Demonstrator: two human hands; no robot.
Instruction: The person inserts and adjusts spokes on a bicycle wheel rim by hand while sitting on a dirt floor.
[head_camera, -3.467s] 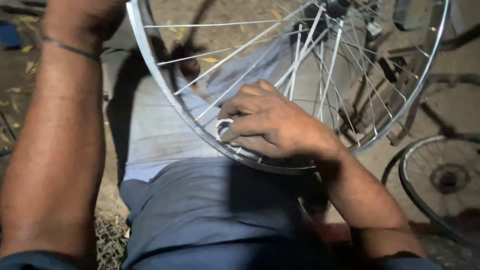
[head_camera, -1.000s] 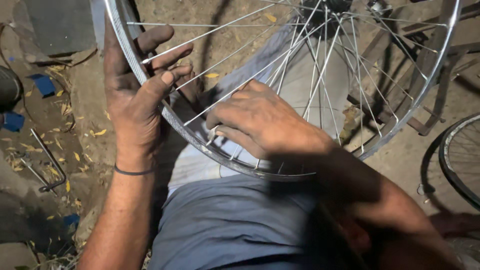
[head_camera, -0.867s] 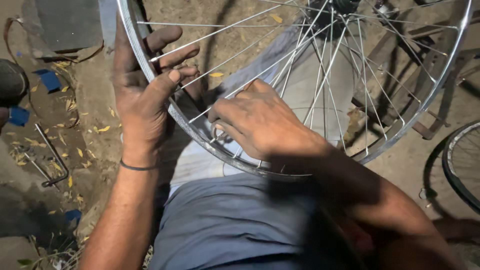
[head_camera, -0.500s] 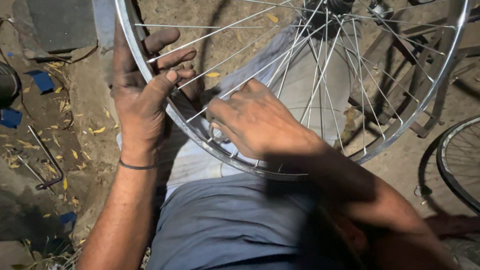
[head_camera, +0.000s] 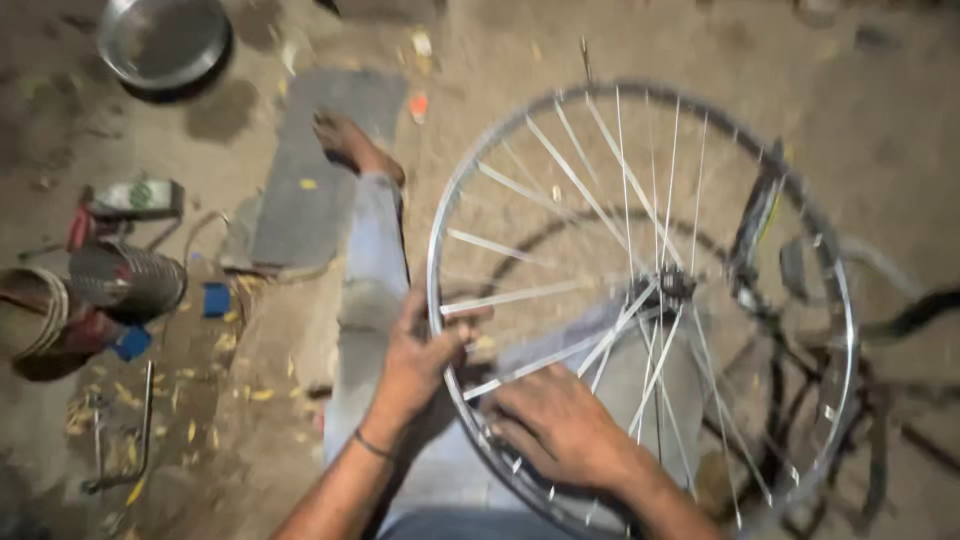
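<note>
Two hands: both are on one wheel (head_camera: 640, 300), at its lower left part
Left hand (head_camera: 420, 355): it is clamped on the rim (head_camera: 432, 280) from the outer side, thumb across the rim toward the spokes; a thin band is around the wrist
Right hand (head_camera: 560, 425): it lies inside the wheel, between the spokes, fingers bent together near the lower rim; if they pinch something I cannot tell, the picture is blurred
Wheel: silver bicycle wheel without tyre, it stands over the person's legs, hub (head_camera: 672, 288) near the middle
Spokes (head_camera: 575, 180): thin and bright, they go from hub to rim
Leg (head_camera: 372, 260): stretched out under the wheel in light trousers, bare foot (head_camera: 345, 145) resting on a grey mat (head_camera: 310, 190)
Floor (head_camera: 880, 110): dirt, with small yellow bits at the left
Bowl (head_camera: 165, 40): metal, at the top left, well apart from the hands
Left side: a ribbed can (head_camera: 128, 282) and a blue piece (head_camera: 215, 300) lie on the floor
Right side: dark bicycle parts (head_camera: 850, 400) behind the wheel, not clear
</note>
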